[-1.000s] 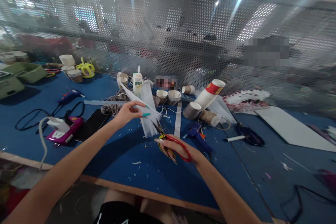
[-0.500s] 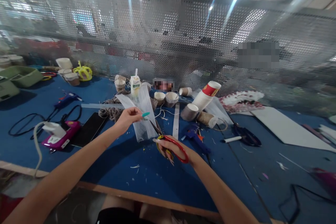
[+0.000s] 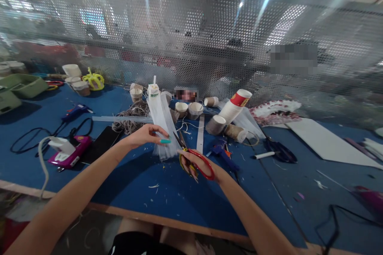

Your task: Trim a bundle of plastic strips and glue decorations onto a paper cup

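Observation:
My left hand [image 3: 147,134] is pinched on a small, slim teal piece [image 3: 165,141], whose tip points right toward the scissors. My right hand [image 3: 193,162] grips a pair of scissors [image 3: 205,166] with red and yellow handles. Their dark blades point up and to the left, slightly apart and clear of the teal piece. Beneath and behind both hands lies a bundle of translucent white strips [image 3: 164,121], leaning toward a drink carton [image 3: 153,91]. White scraps are scattered on the blue tabletop [image 3: 167,195] in front.
Grey twine [image 3: 131,117] lies behind my left hand. A blue glue gun [image 3: 224,157] rests right of the scissors, below a stack of paper cups [image 3: 231,111]. On the left are a black phone [image 3: 103,143] and a purple power strip [image 3: 73,153]. A perforated metal screen [image 3: 209,48] stands behind.
My left hand has moved slightly down and right with the teal piece, closer to the scissor blades. The scissors have risen slightly, and the white strips' upper ends have shifted together.

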Action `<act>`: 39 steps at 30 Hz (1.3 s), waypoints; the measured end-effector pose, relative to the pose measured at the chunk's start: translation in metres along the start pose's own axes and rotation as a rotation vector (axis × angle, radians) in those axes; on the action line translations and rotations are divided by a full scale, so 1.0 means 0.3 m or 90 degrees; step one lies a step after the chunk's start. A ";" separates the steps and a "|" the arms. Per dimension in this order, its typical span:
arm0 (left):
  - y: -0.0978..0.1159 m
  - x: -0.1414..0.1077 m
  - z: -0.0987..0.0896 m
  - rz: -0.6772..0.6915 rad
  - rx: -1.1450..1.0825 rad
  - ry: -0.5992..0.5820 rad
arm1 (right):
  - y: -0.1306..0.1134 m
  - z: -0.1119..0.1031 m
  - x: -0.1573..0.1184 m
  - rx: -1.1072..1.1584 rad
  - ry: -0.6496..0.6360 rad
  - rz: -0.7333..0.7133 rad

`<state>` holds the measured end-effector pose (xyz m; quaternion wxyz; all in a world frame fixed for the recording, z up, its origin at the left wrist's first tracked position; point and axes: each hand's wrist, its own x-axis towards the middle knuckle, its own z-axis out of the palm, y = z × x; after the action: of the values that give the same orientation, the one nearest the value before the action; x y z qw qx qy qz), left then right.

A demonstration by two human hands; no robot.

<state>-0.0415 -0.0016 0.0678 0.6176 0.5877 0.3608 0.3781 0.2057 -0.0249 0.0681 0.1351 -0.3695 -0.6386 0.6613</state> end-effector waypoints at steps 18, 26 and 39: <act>0.002 -0.002 0.014 0.035 -0.021 0.089 | 0.014 -0.001 0.019 0.160 0.046 -0.125; -0.002 -0.005 0.040 0.037 -0.003 0.093 | -0.010 -0.010 0.010 0.216 0.123 -0.238; 0.023 -0.027 0.035 0.038 0.082 0.069 | -0.020 -0.031 0.003 0.183 0.167 -0.250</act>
<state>-0.0362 -0.0133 0.0751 0.5463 0.6154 0.3997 0.4038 0.2094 -0.0166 0.0744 0.3931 -0.2982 -0.5745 0.6530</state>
